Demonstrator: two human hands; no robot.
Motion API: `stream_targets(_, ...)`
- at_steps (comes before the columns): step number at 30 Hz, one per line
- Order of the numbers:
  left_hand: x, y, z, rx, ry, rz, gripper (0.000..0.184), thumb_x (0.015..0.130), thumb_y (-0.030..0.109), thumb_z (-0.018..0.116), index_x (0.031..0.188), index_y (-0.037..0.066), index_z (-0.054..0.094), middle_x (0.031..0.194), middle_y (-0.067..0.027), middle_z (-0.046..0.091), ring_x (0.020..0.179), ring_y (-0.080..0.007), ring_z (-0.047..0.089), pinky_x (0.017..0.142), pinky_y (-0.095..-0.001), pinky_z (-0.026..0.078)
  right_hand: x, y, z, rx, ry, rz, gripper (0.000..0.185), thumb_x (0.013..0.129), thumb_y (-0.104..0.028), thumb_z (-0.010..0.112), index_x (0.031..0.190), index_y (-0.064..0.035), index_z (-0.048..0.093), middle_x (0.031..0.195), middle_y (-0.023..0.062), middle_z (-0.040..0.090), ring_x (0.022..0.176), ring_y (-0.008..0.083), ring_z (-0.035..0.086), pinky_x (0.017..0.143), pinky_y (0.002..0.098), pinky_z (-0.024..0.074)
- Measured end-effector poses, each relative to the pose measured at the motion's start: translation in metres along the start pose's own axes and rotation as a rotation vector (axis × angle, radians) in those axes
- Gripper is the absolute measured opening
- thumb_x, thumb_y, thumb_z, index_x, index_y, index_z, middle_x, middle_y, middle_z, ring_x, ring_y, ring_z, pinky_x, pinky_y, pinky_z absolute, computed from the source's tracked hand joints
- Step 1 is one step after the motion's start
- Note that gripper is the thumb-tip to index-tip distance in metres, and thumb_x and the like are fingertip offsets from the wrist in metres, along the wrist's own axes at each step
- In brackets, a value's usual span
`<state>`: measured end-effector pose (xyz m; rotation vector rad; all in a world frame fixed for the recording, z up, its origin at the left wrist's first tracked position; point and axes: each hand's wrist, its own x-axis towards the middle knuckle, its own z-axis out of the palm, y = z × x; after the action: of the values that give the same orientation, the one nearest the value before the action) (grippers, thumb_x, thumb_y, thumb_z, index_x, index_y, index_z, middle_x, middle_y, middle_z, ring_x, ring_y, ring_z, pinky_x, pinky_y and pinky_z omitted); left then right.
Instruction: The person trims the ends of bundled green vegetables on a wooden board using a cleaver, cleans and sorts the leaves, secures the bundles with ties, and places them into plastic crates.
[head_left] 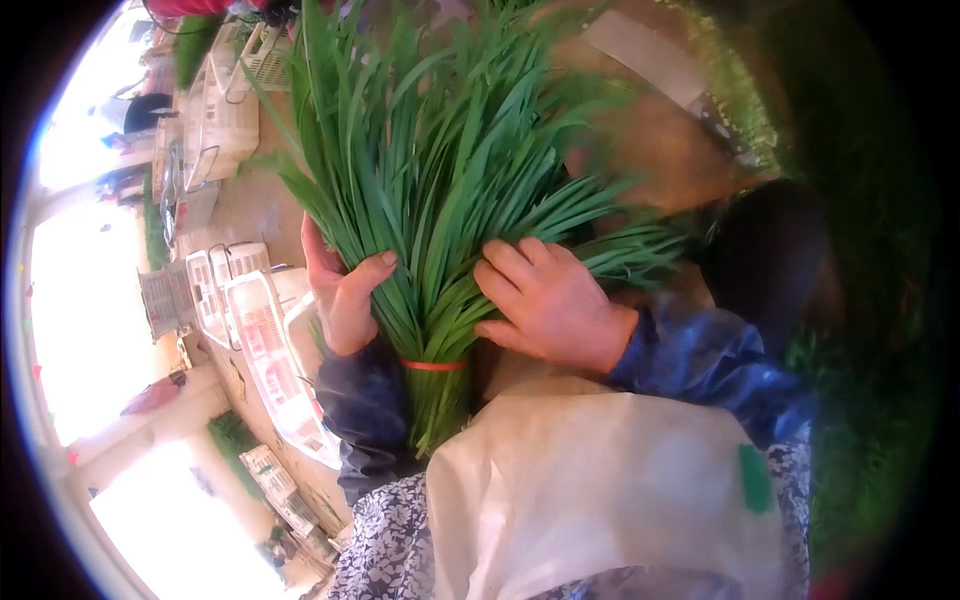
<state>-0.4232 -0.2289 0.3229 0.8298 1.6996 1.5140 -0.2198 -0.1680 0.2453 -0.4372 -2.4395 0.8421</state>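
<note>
A large bunch of long green leaves (pixel 430 190) stands in front of me, its tops fanned out and its stem ends low near my lap. A red band (pixel 433 366) goes around the stems. On the bunch's left side my left hand (pixel 345 290) grips it, thumb over the leaves and the other fingers mostly hidden behind. My right hand (pixel 550 305) is on the right side, its bent fingers closed on leaves a little above the band. A pale apron (pixel 610 480) covers my lap.
White plastic crates (pixel 265 350) stand on the floor at the left, with more crates (pixel 220 125) at the upper left. Greenery (pixel 870 400) lies along the right. A dark rounded shape (pixel 765 250) is beyond my right sleeve. A pale flat board (pixel 645 55) is at the top right.
</note>
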Motion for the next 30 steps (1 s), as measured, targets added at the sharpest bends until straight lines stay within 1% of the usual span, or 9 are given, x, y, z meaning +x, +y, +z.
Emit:
stream_targets(2, -0.004, 0.001, 0.006, -0.007, -0.007, -0.033, 0.094, 0.066, -0.007, 0.065, 0.149, 0.002, 0.02, 0.127, -0.0159, 0.053, 0.11, -0.0252, 0.058, 0.095, -0.0361, 0.048, 0.0, 0.002, -0.001, 0.032, 0.017, 0.028, 0.053, 0.07, -0.036, 0.075, 0.108, -0.0037, 0.059, 0.118, 0.0129, 0.054, 0.094, 0.0272, 0.052, 0.076, 0.0398, 0.0468)
stream_targets(4, -0.005, 0.002, 0.012, 0.23, -0.083, -0.047, 0.1, 0.065, -0.004, 0.07, 0.15, 0.002, 0.017, 0.131, -0.0167, 0.05, 0.115, -0.0252, 0.055, 0.099, -0.0365, 0.045, 0.019, 0.011, 0.001, 0.116, 0.053, -0.031, 0.051, 0.071, -0.036, 0.074, 0.111, -0.0065, 0.059, 0.12, 0.0146, 0.053, 0.091, 0.0295, 0.053, 0.073, 0.0397, 0.0492)
stream_targets(5, -0.002, -0.006, 0.015, 0.577, -0.294, 0.138, 0.105, 0.064, -0.002, 0.073, 0.151, 0.003, 0.014, 0.135, -0.0162, 0.047, 0.119, -0.0242, 0.052, 0.102, -0.0363, 0.043, 0.033, 0.014, 0.003, 0.061, -0.017, -0.093, 0.052, 0.073, -0.036, 0.072, 0.115, -0.0086, 0.056, 0.123, 0.0162, 0.051, 0.089, 0.0328, 0.056, 0.072, 0.0401, 0.0515)
stream_targets(9, 0.007, 0.001, 0.012, 0.276, -0.266, -0.109, 0.097, 0.063, -0.004, 0.071, 0.147, 0.002, 0.023, 0.13, -0.0123, 0.052, 0.117, -0.0216, 0.054, 0.101, -0.0343, 0.043, 0.024, 0.001, -0.004, 0.068, -0.07, 0.101, 0.061, 0.076, -0.037, 0.072, 0.125, -0.0087, 0.052, 0.13, 0.0206, 0.048, 0.086, 0.0369, 0.059, 0.068, 0.0428, 0.0542)
stream_targets(13, 0.004, -0.003, 0.001, 0.201, -0.172, -0.185, 0.094, 0.062, -0.006, 0.067, 0.146, 0.003, 0.025, 0.128, -0.0111, 0.052, 0.114, -0.0213, 0.054, 0.1, -0.0343, 0.043, 0.002, -0.004, -0.004, 0.027, -0.108, 0.118, 0.074, 0.075, -0.043, 0.073, 0.136, -0.0095, 0.047, 0.132, 0.0245, 0.046, 0.087, 0.0376, 0.062, 0.067, 0.0411, 0.055)
stream_targets(16, -0.007, -0.01, 0.0, 0.169, -0.105, 0.03, 0.095, 0.061, -0.003, 0.069, 0.145, 0.003, 0.025, 0.13, -0.0108, 0.049, 0.118, -0.0222, 0.051, 0.102, -0.0352, 0.041, 0.03, 0.012, -0.013, 0.063, -0.051, 0.08, 0.072, 0.077, -0.046, 0.07, 0.135, -0.0095, 0.047, 0.131, 0.026, 0.046, 0.079, 0.0367, 0.064, 0.067, 0.0411, 0.0549)
stream_targets(18, -0.007, -0.008, -0.006, 0.18, -0.101, 0.011, 0.098, 0.06, -0.001, 0.071, 0.146, 0.003, 0.024, 0.132, -0.0109, 0.047, 0.12, -0.0228, 0.048, 0.104, -0.0363, 0.039, 0.031, 0.011, -0.013, 0.06, -0.032, 0.055, 0.073, 0.079, -0.049, 0.068, 0.137, -0.0101, 0.047, 0.13, 0.0284, 0.046, 0.075, 0.0366, 0.065, 0.066, 0.0421, 0.0549)
stream_targets(22, -0.016, -0.018, -0.013, 0.108, 0.0, 0.033, 0.099, 0.061, -0.003, 0.069, 0.148, 0.003, 0.022, 0.13, -0.0107, 0.048, 0.118, -0.023, 0.05, 0.103, -0.0358, 0.04, 0.006, 0.0, -0.014, 0.13, -0.271, 0.21, 0.076, 0.08, -0.049, 0.068, 0.14, -0.0103, 0.044, 0.131, 0.0314, 0.044, 0.078, 0.0378, 0.066, 0.065, 0.0439, 0.055)
stream_targets(30, -0.012, -0.019, -0.019, 0.113, 0.048, 0.055, 0.094, 0.061, -0.007, 0.064, 0.146, 0.003, 0.026, 0.129, -0.0105, 0.05, 0.115, -0.0225, 0.052, 0.1, -0.0338, 0.041, -0.007, -0.001, -0.005, 0.079, -0.135, 0.161, 0.074, 0.08, -0.044, 0.069, 0.141, -0.0107, 0.043, 0.138, 0.0321, 0.039, 0.081, 0.0379, 0.065, 0.069, 0.0429, 0.0558)
